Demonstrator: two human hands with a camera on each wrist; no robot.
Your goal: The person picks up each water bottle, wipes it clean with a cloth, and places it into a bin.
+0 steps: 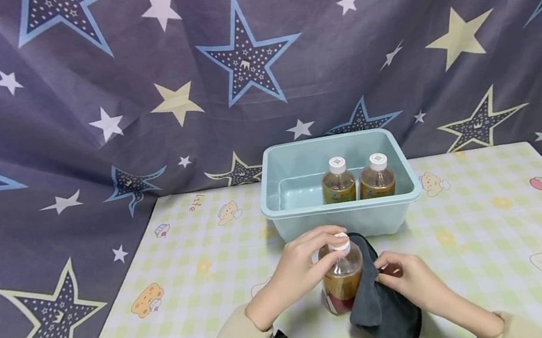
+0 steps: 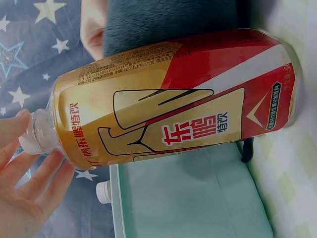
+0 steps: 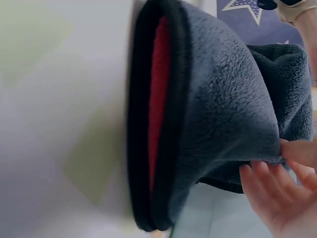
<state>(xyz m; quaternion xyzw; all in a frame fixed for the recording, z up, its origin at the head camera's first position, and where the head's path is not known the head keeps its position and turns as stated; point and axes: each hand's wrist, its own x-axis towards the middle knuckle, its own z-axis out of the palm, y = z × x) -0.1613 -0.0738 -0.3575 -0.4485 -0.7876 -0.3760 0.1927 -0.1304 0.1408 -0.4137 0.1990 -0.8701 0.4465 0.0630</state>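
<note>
A drink bottle [image 2: 163, 99] with a gold and red label and a white cap [image 2: 37, 131] stands upright on the table. My left hand [image 1: 301, 266] grips it by the cap, thumb and fingers around the top. On the bottle's right side hangs a dark grey cloth [image 1: 382, 306], its lower end lying on the table. Between thumb and fingertips, my right hand [image 1: 411, 277] pinches this cloth close beside the bottle. Up close in the right wrist view, the fleecy cloth [image 3: 223, 99] is folded, with black edging and a red inner face.
Behind the bottle stands a light blue plastic bin [image 1: 339, 217]. Two capped bottles, a left one [image 1: 339, 184] and a right one [image 1: 377, 179], stand in its right part. A checked tablecloth [image 1: 488, 227] covers the table, and a star-patterned curtain [image 1: 339, 60] hangs behind.
</note>
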